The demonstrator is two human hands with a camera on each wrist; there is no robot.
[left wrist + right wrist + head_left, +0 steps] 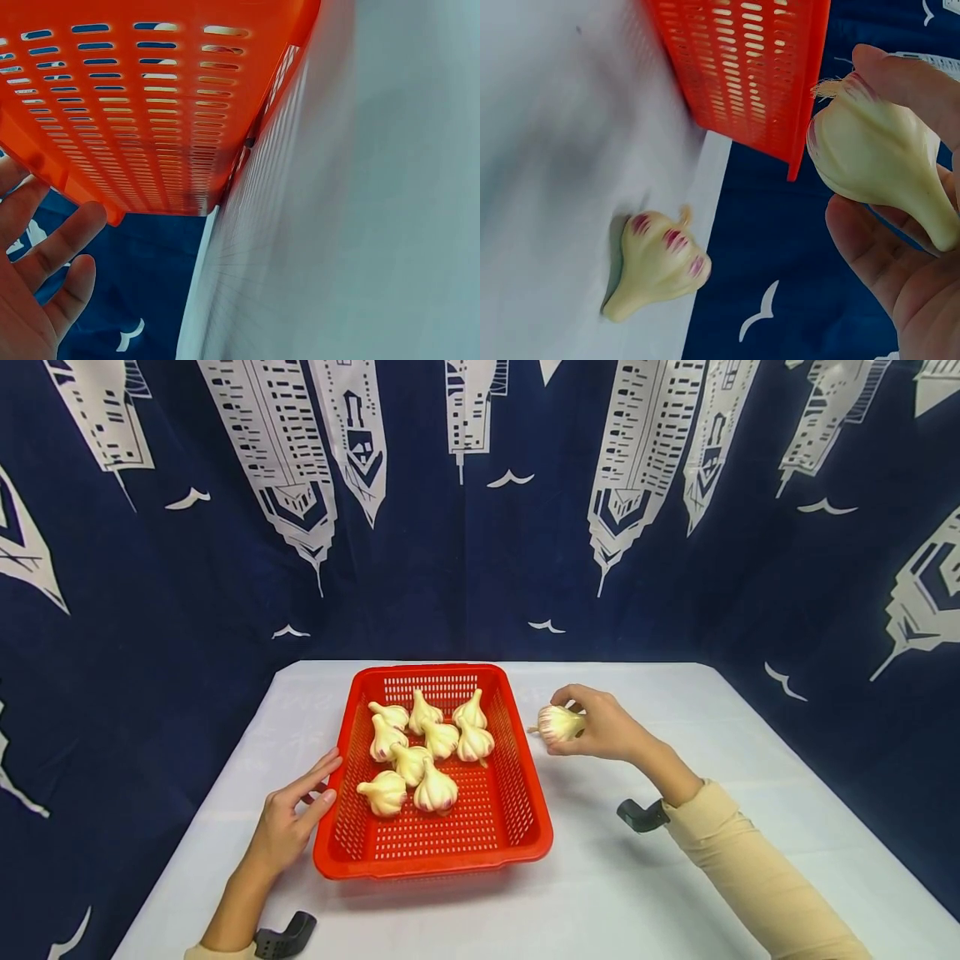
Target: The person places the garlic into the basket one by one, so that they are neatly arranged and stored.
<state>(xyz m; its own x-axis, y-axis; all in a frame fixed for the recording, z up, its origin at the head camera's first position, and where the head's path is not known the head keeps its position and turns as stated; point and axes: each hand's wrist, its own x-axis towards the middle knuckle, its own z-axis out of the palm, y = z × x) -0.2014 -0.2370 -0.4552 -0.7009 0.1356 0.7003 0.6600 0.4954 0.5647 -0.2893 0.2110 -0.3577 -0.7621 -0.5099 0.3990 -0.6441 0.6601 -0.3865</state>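
My right hand point(600, 725) pinches a garlic bulb point(559, 724) between thumb and fingers, just right of the red basket point(531, 777). In the right wrist view the held bulb point(877, 146) has its root tuft towards the basket and its stem towards the palm. A second garlic bulb point(660, 259) lies on the table there; in the head view it is mostly or wholly hidden by the hand. My left hand point(288, 822) rests its fairly straight fingers against the basket's left rim. Several garlic bulbs point(441, 739) lie inside the basket, mostly towards its back and left.
A white-covered table point(637, 893) carries the basket. Behind it hangs a dark blue cloth point(465, 568) printed with white buildings and birds. Dark wrist devices show at the left wrist point(285, 935) and the right wrist point(642, 816).
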